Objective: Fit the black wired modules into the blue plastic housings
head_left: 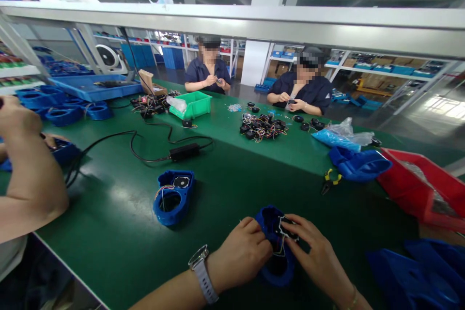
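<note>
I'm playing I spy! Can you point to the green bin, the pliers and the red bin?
Green bin (201, 107): head view, on its side wall.
Pliers (329, 183): head view, near the pivot.
Red bin (402, 194): head view, on its side wall.

Glossy green tabletop (119, 232), smooth.

A black power adapter (184, 152) lies on the green bench (123, 203), in line with a black cable (160, 159). Yellow-handled pliers (328, 183) lie near the red bin (410, 186). The green bin (198, 107) holds a translucent plastic bag (177, 103). A white fan (106, 57) stands behind the large blue tray (96, 89). Two persons (209, 71) (303, 88) occupy the far side.
</note>
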The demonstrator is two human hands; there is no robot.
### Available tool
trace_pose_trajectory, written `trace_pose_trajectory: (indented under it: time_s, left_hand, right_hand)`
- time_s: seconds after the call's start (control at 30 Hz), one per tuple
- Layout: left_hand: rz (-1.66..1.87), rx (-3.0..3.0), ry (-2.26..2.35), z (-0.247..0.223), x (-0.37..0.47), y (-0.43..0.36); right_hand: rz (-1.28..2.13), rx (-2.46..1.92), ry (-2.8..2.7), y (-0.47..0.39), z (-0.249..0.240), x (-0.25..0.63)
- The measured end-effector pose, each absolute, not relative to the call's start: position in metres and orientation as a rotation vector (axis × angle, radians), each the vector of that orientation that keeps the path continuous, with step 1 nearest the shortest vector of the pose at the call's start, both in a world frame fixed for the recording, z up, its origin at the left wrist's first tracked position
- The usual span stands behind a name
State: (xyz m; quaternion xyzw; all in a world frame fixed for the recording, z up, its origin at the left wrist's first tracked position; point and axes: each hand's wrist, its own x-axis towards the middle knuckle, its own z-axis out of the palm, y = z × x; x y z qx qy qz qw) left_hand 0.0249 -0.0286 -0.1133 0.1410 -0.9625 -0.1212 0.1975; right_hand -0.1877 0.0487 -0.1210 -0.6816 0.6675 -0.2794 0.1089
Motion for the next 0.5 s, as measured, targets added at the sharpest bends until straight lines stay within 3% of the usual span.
trace_pose_trajectory:
  time_s: [0.3, 0.5]
  left_hand:
    - [-0.39, 0.415, -2.679, -0.124, 0.027, -0.021]
    - [-0.202, 0.407, -2.642, -0.135, 0.013, -0.032]
  right_hand:
    - [-0.858, -1.988, 1.982, 0.048, -0.126, -0.181]
    - [-0.65, -2.346, 1.955, 0.054, -0.156, -0.189]
